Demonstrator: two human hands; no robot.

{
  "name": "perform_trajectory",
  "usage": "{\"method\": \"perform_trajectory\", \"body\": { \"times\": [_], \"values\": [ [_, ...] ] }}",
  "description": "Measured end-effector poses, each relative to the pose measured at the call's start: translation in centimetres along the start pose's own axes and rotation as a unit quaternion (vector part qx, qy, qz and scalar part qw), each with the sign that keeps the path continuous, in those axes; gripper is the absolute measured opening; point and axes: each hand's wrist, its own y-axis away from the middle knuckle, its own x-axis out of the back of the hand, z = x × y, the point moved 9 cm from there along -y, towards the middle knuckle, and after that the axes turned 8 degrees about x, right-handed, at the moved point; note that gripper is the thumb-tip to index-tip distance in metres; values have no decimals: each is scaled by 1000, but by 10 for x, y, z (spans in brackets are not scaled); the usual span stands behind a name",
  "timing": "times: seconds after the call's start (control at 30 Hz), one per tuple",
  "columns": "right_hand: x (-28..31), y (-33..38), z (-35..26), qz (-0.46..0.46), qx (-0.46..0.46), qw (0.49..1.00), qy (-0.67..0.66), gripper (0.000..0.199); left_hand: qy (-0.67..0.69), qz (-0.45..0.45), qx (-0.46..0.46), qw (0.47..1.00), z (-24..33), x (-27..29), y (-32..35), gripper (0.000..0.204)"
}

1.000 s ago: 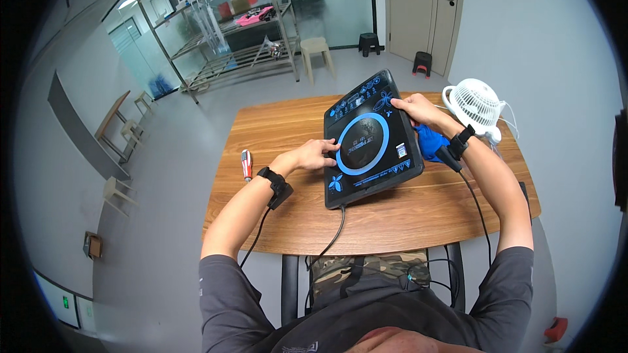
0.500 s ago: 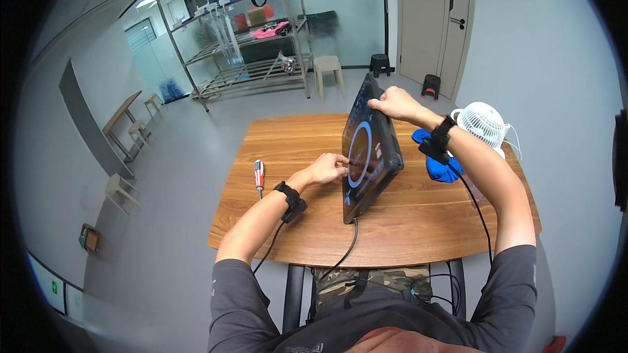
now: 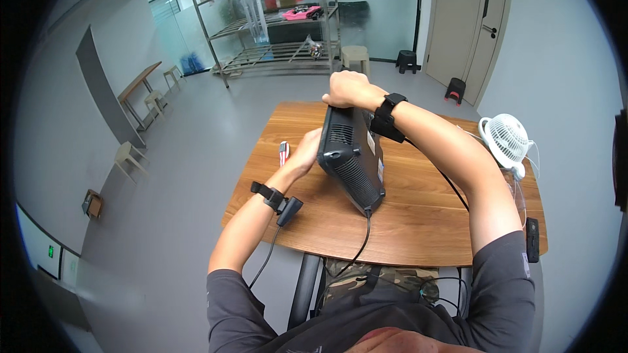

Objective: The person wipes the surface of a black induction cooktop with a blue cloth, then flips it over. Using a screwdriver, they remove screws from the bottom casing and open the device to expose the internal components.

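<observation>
A black induction cooker (image 3: pixel 353 160) stands tilted on edge on the wooden table, its vented side and part of its underside facing me. The glass top is turned away to the left. My right hand (image 3: pixel 350 89) is closed over its upper edge. Against the left side rests my left hand (image 3: pixel 306 151), with its fingers hidden behind the cooker. A black power cord (image 3: pixel 367 238) runs from the cooker's lower corner over the table's front edge. Partly hidden behind my left hand lies a screwdriver (image 3: pixel 283 152) with a red and white handle.
At the table's (image 3: pixel 425 235) right side stands a white fan (image 3: pixel 507 137). A black box-shaped device (image 3: pixel 532 240) is at the right edge. Beyond the table are a metal rack (image 3: pixel 271 33), a beige stool (image 3: pixel 355 55) and black stools (image 3: pixel 406 61). Thin cables trail from both wrist straps.
The cooker has turned and leaned left, so its glass top no longer shows and its vented side does. My right hand moved over the top edge. The view has shifted left.
</observation>
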Motion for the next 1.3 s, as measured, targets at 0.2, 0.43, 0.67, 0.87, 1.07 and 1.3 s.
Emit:
{"method": "perform_trajectory", "body": {
  "times": [0.2, 0.43, 0.67, 0.87, 1.07, 1.3],
  "values": [
    [-41, -16, -31, 6, 49, 998, -45, 52, 203, 40, 66, 976, -7, 38, 17, 52],
    [-97, 11, 43, -19, 5, 998, -56, 62, 105, 18, 185, 977, -69, 76, 19, 42],
    [-170, 86, 156, -159, -121, 978, -57, 78, -40, 0, 266, 963, -85, 71, 22, 39],
    [-207, 139, 168, -189, -172, 946, -199, 89, -109, -38, 322, 940, -97, 45, 16, 45],
    [-195, 163, 173, -201, -190, 942, -191, 90, -193, -113, 346, 911, -115, 28, 11, 59],
    [-199, 172, 178, -162, -191, 956, -152, 93, -307, -133, 363, 870, -118, 8, 7, 97]
  ]
}}
